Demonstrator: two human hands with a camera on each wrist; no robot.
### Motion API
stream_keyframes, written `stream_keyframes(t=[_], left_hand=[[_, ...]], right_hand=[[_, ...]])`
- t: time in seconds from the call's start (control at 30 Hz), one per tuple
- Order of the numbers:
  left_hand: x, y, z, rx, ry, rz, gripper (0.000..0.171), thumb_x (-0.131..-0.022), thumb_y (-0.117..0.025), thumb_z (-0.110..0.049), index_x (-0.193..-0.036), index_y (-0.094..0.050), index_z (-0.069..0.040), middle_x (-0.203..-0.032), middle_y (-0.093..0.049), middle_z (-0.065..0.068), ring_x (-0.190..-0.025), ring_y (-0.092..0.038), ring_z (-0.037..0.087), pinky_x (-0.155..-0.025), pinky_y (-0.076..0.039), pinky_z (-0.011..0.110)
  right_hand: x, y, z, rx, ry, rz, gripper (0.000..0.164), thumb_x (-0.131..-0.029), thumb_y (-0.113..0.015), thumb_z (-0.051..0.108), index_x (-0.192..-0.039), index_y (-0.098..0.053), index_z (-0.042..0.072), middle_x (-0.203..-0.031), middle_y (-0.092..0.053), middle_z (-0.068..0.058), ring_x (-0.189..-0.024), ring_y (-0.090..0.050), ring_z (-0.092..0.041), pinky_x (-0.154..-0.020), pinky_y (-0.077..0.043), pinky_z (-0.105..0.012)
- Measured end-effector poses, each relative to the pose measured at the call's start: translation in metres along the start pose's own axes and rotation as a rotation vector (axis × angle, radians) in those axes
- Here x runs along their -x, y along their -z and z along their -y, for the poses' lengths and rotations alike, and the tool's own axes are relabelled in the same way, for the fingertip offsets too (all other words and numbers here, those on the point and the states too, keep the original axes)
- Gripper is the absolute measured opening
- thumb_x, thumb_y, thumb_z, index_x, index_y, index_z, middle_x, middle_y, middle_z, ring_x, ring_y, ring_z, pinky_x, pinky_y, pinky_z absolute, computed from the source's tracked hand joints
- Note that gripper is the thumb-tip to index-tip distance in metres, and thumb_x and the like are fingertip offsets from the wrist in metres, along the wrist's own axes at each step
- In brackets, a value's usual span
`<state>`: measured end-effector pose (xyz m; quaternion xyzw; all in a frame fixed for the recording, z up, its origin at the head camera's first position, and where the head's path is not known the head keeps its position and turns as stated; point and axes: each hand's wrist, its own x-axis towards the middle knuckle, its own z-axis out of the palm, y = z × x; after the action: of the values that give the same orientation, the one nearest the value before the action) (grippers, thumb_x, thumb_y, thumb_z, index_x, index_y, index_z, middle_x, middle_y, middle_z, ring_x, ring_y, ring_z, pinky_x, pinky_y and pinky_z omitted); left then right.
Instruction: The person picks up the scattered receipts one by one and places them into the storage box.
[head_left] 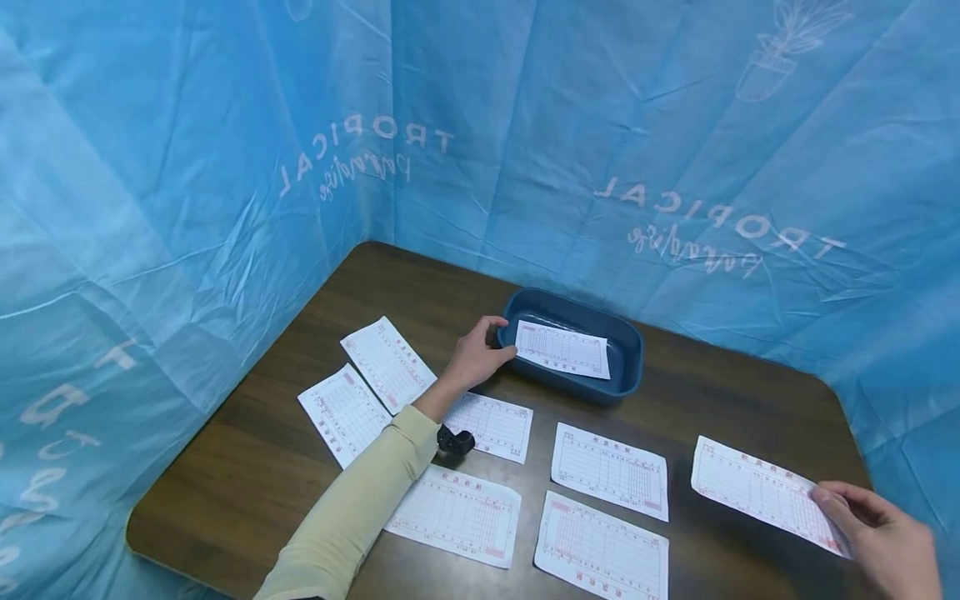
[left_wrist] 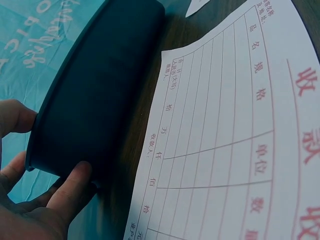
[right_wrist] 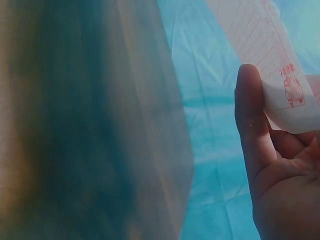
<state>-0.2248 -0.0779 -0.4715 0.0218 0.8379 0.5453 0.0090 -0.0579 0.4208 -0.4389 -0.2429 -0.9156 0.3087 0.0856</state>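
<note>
My left hand (head_left: 482,354) grips the left end of a dark blue plastic bin (head_left: 633,367). In the left wrist view its fingers (left_wrist: 75,192) lie against the bin's (left_wrist: 95,90) wall and rim. A printed receipt slip (head_left: 564,348) lies inside the bin. Over the right part of the table, my right hand (head_left: 885,533) pinches another receipt slip (head_left: 765,492) by its right end. The right wrist view shows that slip (right_wrist: 270,55) between thumb and fingers of the right hand (right_wrist: 285,190), red print facing the camera.
Several more receipt slips lie on the brown wooden table (head_left: 247,450), among them one at left (head_left: 387,364), one in front (head_left: 457,514) and one right of the middle (head_left: 611,469). Blue printed cloth (head_left: 525,150) hangs around the table's back and sides.
</note>
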Motion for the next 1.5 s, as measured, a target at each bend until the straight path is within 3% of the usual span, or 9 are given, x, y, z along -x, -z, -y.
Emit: stream_keyframes(t=[0.23, 0.47, 0.7, 0.87, 1.17, 1.5], left_hand=[[-0.001, 0.001, -0.001, 0.010, -0.008, -0.004, 0.048, -0.089, -0.067, -0.029, -0.132, -0.048, -0.021, -0.134, -0.051, 0.011, -0.111, -0.051, 0.024, -0.090, -0.044, 0.044], [0.001, 0.000, -0.001, 0.008, 0.003, 0.002, 0.047, -0.089, -0.066, -0.030, -0.131, -0.048, -0.022, -0.135, -0.051, 0.009, -0.114, -0.050, 0.023, -0.092, -0.044, 0.045], [0.000, 0.001, 0.001, -0.005, 0.010, -0.003, 0.047, -0.089, -0.067, -0.031, -0.131, -0.049, -0.023, -0.134, -0.051, 0.008, -0.113, -0.050, 0.023, -0.092, -0.044, 0.044], [0.000, 0.001, 0.002, -0.013, 0.018, -0.009, 0.047, -0.088, -0.067, -0.030, -0.131, -0.049, -0.024, -0.133, -0.052, 0.006, -0.113, -0.050, 0.022, -0.091, -0.044, 0.044], [0.000, 0.000, 0.000, 0.001, 0.004, -0.004, 0.048, -0.088, -0.067, -0.029, -0.132, -0.048, -0.024, -0.134, -0.052, 0.008, -0.114, -0.050, 0.023, -0.092, -0.044, 0.045], [0.001, 0.001, -0.001, 0.011, 0.003, -0.002, 0.048, -0.089, -0.067, -0.028, -0.132, -0.049, -0.022, -0.133, -0.052, 0.007, -0.114, -0.050, 0.023, -0.092, -0.043, 0.045]], right_hand=[[-0.006, -0.001, 0.018, -0.044, 0.026, -0.037, 0.050, -0.083, -0.071, 0.047, -0.108, -0.067, 0.003, -0.071, -0.056, 0.025, -0.061, -0.051, -0.006, -0.050, -0.043, -0.023], [-0.011, -0.006, 0.038, -0.046, 0.021, -0.031, 0.052, -0.083, -0.071, 0.047, -0.110, -0.067, 0.003, -0.071, -0.055, 0.023, -0.063, -0.050, -0.008, -0.050, -0.042, -0.024], [-0.017, -0.013, 0.057, -0.120, 0.048, 0.000, 0.040, -0.082, -0.074, 0.043, -0.107, -0.070, 0.011, -0.071, -0.058, 0.024, -0.061, -0.052, -0.006, -0.049, -0.043, -0.024], [-0.020, -0.021, 0.068, -0.114, 0.103, 0.007, 0.043, -0.084, -0.073, 0.041, -0.109, -0.069, 0.008, -0.073, -0.058, 0.022, -0.061, -0.054, -0.008, -0.049, -0.044, -0.025], [-0.026, -0.031, 0.084, -0.119, 0.127, -0.003, 0.048, -0.085, -0.071, 0.041, -0.116, -0.066, 0.004, -0.079, -0.055, 0.024, -0.069, -0.053, -0.009, -0.052, -0.044, -0.022], [-0.032, -0.044, 0.104, -0.101, 0.207, 0.030, 0.048, -0.088, -0.066, 0.043, -0.118, -0.065, 0.006, -0.097, -0.062, 0.003, -0.077, -0.052, -0.017, -0.055, -0.044, -0.021]])
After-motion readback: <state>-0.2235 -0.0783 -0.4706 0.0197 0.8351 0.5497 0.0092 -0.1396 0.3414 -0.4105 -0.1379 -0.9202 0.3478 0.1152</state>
